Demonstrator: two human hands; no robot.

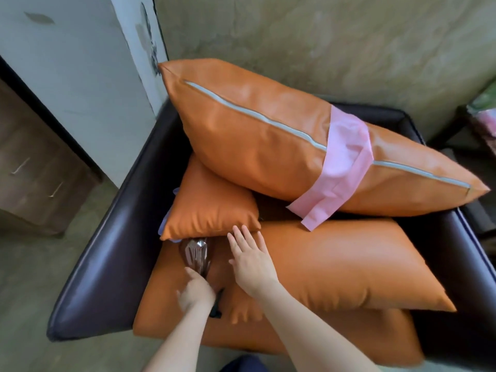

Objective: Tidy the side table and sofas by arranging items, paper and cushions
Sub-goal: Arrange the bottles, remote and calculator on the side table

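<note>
Left hand point(197, 291) grips a shiny brown object point(195, 255); right hand point(251, 260), fingers straight, touches the small cushion point(209, 202). Four orange cushions fill one dark sofa point(112, 237); one carries a pink strip point(341, 167).

Two bare forearms reach into the frame from its lower edge, with no sleeves, cuffs or gloves anywhere along their visible length. The left hand point(195, 291) and the right hand point(251, 260) are likewise uncovered; no rings, watch, bracelets or wristbands show on the fingers or wrists. The nails look short and unpainted, though the picture is too soft to be certain. At the bottom edge, between the two arms, a small rounded patch of dark navy fabric point(243, 364) shows, apparently part of the person's clothing; what garment it belongs to cannot be told. Nothing more of the body shows.
</note>
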